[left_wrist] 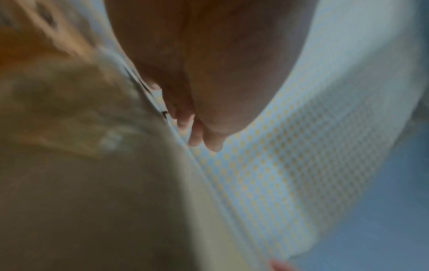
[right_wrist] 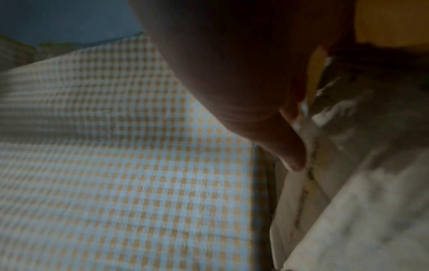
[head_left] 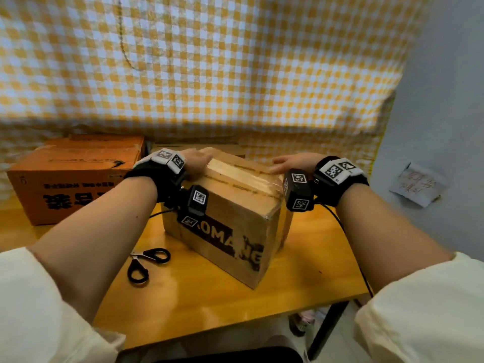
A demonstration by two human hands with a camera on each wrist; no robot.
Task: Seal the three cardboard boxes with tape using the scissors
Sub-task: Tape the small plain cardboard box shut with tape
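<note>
A brown cardboard box (head_left: 235, 231) with black lettering stands at the table's middle, its flaps shut under a glossy strip of clear tape (head_left: 243, 176). My left hand (head_left: 199, 159) lies on the far left end of the top, fingers (left_wrist: 204, 139) straight along the box (left_wrist: 92, 183). My right hand (head_left: 290, 162) rests flat on the right end, fingertips (right_wrist: 292, 161) pressing the taped seam (right_wrist: 308, 183). An orange box (head_left: 76, 176) sits at the left rear. Black-handled scissors (head_left: 146, 263) lie on the table near my left forearm. No tape roll is in view.
The yellow wooden table (head_left: 209, 305) ends close at front and right. A yellow checkered cloth (head_left: 209, 74) hangs right behind the boxes. A paper note (head_left: 416, 184) is stuck on the grey wall at right. A black cable (head_left: 340, 224) trails from my right wrist.
</note>
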